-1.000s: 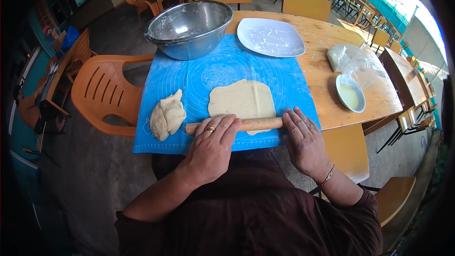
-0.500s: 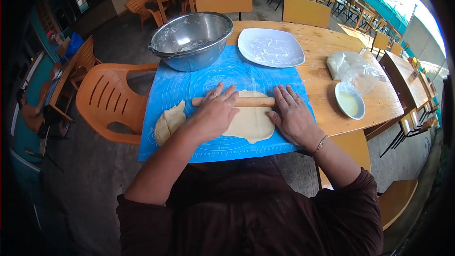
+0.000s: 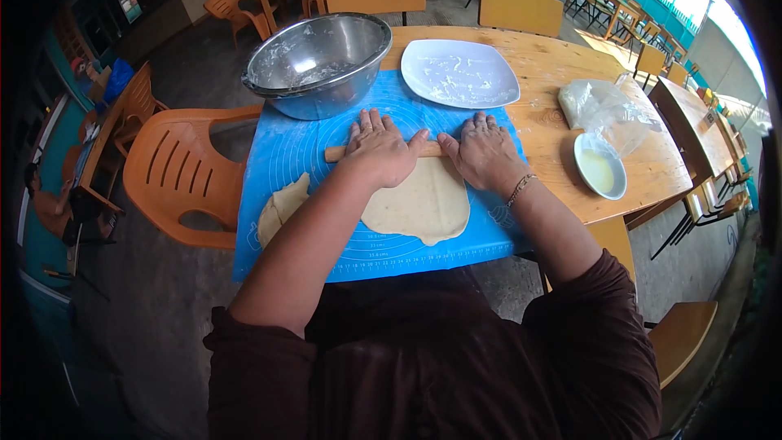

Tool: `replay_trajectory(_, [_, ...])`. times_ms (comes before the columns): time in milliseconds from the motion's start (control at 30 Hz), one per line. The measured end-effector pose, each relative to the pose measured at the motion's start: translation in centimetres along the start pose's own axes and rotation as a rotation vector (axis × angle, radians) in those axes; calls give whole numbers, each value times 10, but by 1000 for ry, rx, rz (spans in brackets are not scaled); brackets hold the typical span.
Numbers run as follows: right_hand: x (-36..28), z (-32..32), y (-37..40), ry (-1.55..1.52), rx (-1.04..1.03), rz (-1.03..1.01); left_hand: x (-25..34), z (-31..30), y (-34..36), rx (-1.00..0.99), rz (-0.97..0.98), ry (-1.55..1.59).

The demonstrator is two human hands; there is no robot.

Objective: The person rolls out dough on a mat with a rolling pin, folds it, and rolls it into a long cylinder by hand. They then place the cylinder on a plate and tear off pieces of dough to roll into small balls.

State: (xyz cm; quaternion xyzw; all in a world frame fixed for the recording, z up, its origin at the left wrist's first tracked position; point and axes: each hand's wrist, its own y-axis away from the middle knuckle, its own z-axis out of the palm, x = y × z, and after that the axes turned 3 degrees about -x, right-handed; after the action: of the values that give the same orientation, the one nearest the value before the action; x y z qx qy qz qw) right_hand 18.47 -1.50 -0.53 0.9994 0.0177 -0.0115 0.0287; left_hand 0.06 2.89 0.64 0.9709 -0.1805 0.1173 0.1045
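Observation:
A wooden rolling pin (image 3: 431, 149) lies across the far edge of a flat, rolled-out sheet of dough (image 3: 419, 202). My left hand (image 3: 381, 147) presses flat on the pin toward its left end, fingers stretched forward and open. On the right part of the pin rests my right hand (image 3: 485, 151), also open, with the thumb pointing inward. The palms cover much of the pin. A smaller piece of dough (image 3: 281, 205) sits to the left, partly hidden by my left forearm. Everything lies on a blue silicone mat (image 3: 281, 151) with printed circles and rulers.
Behind the mat's left part stands a floury steel bowl (image 3: 326, 90); a white plate (image 3: 460, 73) dusted with flour is beside it. Rightward are a plastic bag (image 3: 607, 110) and a small bowl (image 3: 601, 167) with pale liquid. An orange chair (image 3: 175, 167) stands left. A person (image 3: 53, 204) sits far left.
Both hands have moved forward with the rolling pin, away from my body, and closer together. More of the dough sheet shows on the near side of the pin.

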Motion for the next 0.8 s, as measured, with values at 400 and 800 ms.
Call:
replay_trajectory(400, [-3, 14, 71, 0, 228, -153, -3, 24, 74, 148, 246, -150])
replay_trajectory(800, [-9, 7, 27, -24, 95, 17, -3, 11, 24, 58, 55, 10])
